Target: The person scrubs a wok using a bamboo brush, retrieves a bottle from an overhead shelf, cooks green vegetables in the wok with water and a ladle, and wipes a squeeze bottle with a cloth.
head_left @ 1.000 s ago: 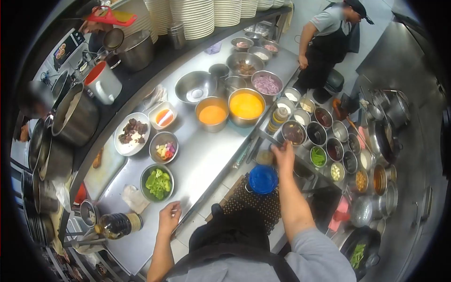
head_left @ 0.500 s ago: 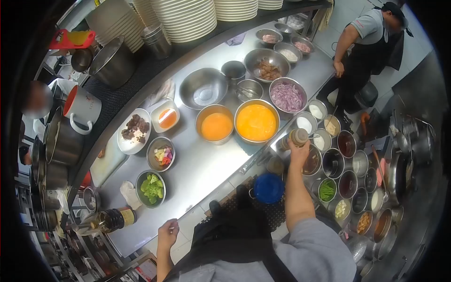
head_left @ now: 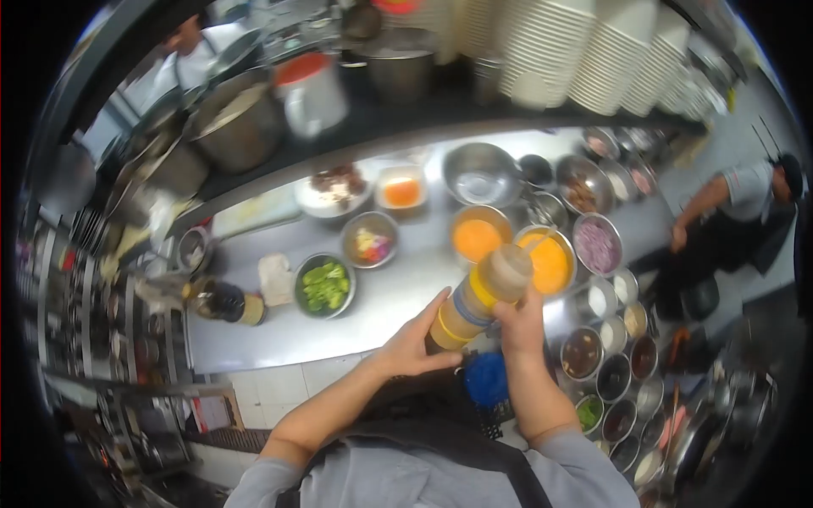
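Observation:
A squeeze bottle with yellow and blue bands and a pale cap is tilted in front of me, its nozzle toward the upper right. My right hand grips it near the cap end, thumb across its side. Around its lower end curls my left hand, thumb and fingers on either side of the base. Behind the bottle are two bowls of orange liquid, one paler and one deeper yellow, the second partly hidden by the cap.
On the steel counter stand bowls of broccoli, chopped vegetables and sliced onion. A dark bottle lies at the left. Several seasoning pots crowd the right. Another person stands at the far right.
My right hand has brought the squeeze bottle from the seasoning pots to the front of my body. My left hand has risen to its base. The view has swung left.

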The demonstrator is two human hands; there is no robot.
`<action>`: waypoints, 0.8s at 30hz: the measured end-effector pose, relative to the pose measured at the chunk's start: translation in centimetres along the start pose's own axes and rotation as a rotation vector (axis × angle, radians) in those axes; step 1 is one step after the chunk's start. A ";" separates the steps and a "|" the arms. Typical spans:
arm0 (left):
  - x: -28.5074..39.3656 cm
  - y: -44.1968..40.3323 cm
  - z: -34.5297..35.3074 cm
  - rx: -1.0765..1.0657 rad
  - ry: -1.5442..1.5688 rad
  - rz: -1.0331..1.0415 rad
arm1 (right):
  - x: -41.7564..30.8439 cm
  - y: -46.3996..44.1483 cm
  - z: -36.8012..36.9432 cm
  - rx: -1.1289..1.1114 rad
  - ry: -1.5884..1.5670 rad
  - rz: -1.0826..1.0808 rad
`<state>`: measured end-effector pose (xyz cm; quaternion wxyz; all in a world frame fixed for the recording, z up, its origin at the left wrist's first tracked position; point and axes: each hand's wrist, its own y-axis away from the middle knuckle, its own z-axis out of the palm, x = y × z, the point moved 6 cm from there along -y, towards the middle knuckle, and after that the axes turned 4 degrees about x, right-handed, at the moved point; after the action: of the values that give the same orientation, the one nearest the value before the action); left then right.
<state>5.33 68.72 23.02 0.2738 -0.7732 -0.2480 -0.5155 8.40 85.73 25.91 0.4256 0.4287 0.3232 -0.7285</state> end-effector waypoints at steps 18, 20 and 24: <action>-0.7 25.7 -25.8 0.314 -0.264 -0.036 | 13.8 12.8 30.2 -0.612 0.241 0.101; 1.9 26.9 -29.1 0.338 -0.331 -0.001 | 13.8 14.6 30.8 -0.659 0.398 0.050; 7.3 26.9 -29.5 0.153 -0.296 0.286 | 12.9 18.6 32.8 -0.873 0.484 0.168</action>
<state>6.23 29.82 34.70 0.3626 -0.8448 -0.2115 -0.3318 10.13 45.88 26.26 0.5351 0.3920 0.6515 -0.3683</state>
